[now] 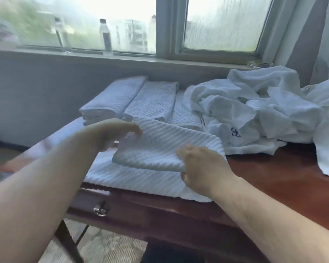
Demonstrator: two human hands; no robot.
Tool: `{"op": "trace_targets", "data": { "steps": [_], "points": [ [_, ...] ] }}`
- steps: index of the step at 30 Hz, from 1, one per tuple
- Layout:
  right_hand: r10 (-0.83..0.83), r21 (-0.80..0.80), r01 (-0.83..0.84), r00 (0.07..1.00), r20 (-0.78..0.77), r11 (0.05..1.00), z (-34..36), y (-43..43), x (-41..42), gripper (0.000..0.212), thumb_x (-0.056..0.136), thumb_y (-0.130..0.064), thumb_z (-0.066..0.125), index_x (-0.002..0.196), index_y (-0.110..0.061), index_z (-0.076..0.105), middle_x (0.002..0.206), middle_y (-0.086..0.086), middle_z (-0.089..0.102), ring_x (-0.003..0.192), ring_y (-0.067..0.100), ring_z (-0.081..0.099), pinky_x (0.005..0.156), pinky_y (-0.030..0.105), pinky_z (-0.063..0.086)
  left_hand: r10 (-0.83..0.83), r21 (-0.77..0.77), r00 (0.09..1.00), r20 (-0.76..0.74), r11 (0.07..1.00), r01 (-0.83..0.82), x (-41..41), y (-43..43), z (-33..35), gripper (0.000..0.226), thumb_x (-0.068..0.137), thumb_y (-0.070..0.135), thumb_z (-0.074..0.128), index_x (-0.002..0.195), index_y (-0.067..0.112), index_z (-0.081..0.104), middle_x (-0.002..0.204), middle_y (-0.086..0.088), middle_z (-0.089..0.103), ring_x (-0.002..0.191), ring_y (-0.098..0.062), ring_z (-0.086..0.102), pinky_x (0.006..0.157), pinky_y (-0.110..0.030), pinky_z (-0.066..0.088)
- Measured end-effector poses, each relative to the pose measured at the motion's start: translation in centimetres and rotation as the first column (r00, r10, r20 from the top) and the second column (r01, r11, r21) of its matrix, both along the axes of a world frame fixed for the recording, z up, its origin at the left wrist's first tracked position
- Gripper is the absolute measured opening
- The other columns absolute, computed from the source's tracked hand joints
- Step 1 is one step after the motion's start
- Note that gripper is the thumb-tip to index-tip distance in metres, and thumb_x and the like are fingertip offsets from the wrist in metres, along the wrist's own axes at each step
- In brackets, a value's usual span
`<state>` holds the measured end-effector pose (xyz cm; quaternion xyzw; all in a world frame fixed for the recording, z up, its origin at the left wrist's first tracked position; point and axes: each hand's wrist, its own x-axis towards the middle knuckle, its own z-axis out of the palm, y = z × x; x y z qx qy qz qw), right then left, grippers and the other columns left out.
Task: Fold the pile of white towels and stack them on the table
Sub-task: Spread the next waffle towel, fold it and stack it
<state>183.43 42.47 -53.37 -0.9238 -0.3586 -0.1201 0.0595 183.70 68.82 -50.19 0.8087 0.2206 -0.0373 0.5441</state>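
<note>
Both hands [201, 168] on ribbed towel [160, 149]

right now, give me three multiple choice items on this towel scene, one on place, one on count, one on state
1. Where does the heap of crumpled unfolded white towels lie on the reddish-brown wooden table?
A. far right
B. near left edge
C. under the table

2. How many clear plastic bottles stand plainly on the grey window sill?
A. none
B. two
C. five

3. What is the ribbed white towel in the hands doing?
A. lying flat, untouched
B. hanging off the sill
C. being folded over, held by left hand and right hand

Key: 1 A, heap sits right of the folded stacks; 2 B, two show; 3 C, both hands pinch its doubled fold.
</note>
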Motion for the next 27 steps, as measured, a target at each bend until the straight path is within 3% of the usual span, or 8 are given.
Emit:
{"op": "trace_targets", "data": {
  "steps": [2,3,6,11,15,18,22,27],
  "points": [
    [0.031,-0.02,-0.031,0.999,0.012,0.999,-0.2,1.8,-0.3,0.005,0.097,-0.025,0.047,0.092,-0.023,0.046,0.09,-0.008,0.056,0.081,0.018,0.051,0.064,0.032,0.034,0.066,0.064,0.998,0.009,0.996,-0.067,-1.5,2.7,-0.1,0.048,0.06,0.036,0.08,0.104,0.018,0.072,0.11,-0.001,0.071,0.105,-0.019,0.065,0.099,-0.04,0.048],
    [0.048,-0.032,-0.047,0.998,0.029,0.998,-0.4,3.0,-0.6,0.009,0.097,-0.024,0.045,0.089,-0.022,0.046,0.085,-0.007,0.057,0.075,0.019,0.051,0.059,0.033,0.032,0.095,0.077,0.996,-0.002,0.993,-0.094,-2.1,4.1,-0.4,0.041,0.063,0.036,0.078,0.099,0.017,0.073,0.106,0.0,0.07,0.098,-0.018,0.066,0.096,-0.039,0.05],
    [0.077,-0.028,-0.076,0.994,0.074,0.997,-0.8,6.7,-1.4,0.012,0.096,-0.02,0.043,0.084,-0.02,0.043,0.075,-0.004,0.056,0.064,0.022,0.049,0.049,0.032,0.022,0.158,0.12,0.986,-0.046,0.981,-0.152,-3.9,7.4,-1.6,0.016,0.076,0.033,0.069,0.077,0.018,0.062,0.084,0.003,0.06,0.07,-0.016,0.058,0.067,-0.029,0.047],
    [0.125,-0.044,-0.122,0.99,0.07,0.992,-1.4,10.5,-2.0,0.01,0.096,-0.025,0.042,0.087,-0.022,0.042,0.08,-0.003,0.058,0.064,0.025,0.044,0.048,0.032,0.017,0.222,-0.017,0.972,-0.079,0.974,-0.224,-4.8,10.6,-1.5,0.02,0.084,0.023,0.062,0.097,0.009,0.068,0.083,-0.01,0.073,0.067,-0.026,0.07,0.064,-0.036,0.058],
    [0.178,-0.046,-0.176,0.982,0.061,0.983,-1.6,12.2,-2.0,0.012,0.098,-0.032,0.039,0.09,-0.024,0.043,0.083,-0.004,0.059,0.069,0.024,0.048,0.051,0.033,0.022,0.191,0.164,0.967,-0.167,0.973,-0.164,-5.3,12.3,-1.7,0.025,0.084,0.031,0.058,0.097,0.013,0.069,0.075,-0.001,0.068,0.059,-0.019,0.059,0.053,-0.028,0.046],
    [0.198,-0.051,-0.196,0.979,0.045,0.979,-1.8,13.3,-1.9,0.012,0.099,-0.034,0.039,0.092,-0.025,0.042,0.081,-0.005,0.054,0.072,0.024,0.05,0.056,0.034,0.029,0.129,0.311,0.969,-0.212,0.949,-0.059,-5.1,13.0,-2.4,0.034,0.089,0.031,0.051,0.111,0.009,0.067,0.089,-0.003,0.064,0.072,-0.02,0.053,0.068,-0.038,0.045],
    [0.209,-0.061,-0.207,0.977,0.037,0.976,-2.2,14.0,-2.0,0.013,0.099,-0.037,0.036,0.095,-0.026,0.043,0.078,-0.006,0.047,0.073,0.023,0.049,0.059,0.034,0.031,0.102,0.359,0.975,-0.199,0.933,-0.024,-4.8,13.8,-2.7,0.034,0.091,0.033,0.053,0.109,0.011,0.07,0.103,-0.004,0.075,0.084,-0.023,0.07,0.094,-0.047,0.057],
    [0.209,-0.071,-0.207,0.977,0.032,0.976,-1.9,14.9,-2.1,0.017,0.1,-0.041,0.035,0.098,-0.027,0.044,0.078,-0.006,0.047,0.077,0.022,0.054,0.059,0.033,0.032,0.088,0.484,0.98,-0.181,0.875,0.011,-4.1,14.5,-3.1,0.027,0.091,0.036,0.053,0.101,0.016,0.07,0.102,-0.001,0.074,0.094,-0.023,0.071,0.093,-0.042,0.055]
  ]
}}
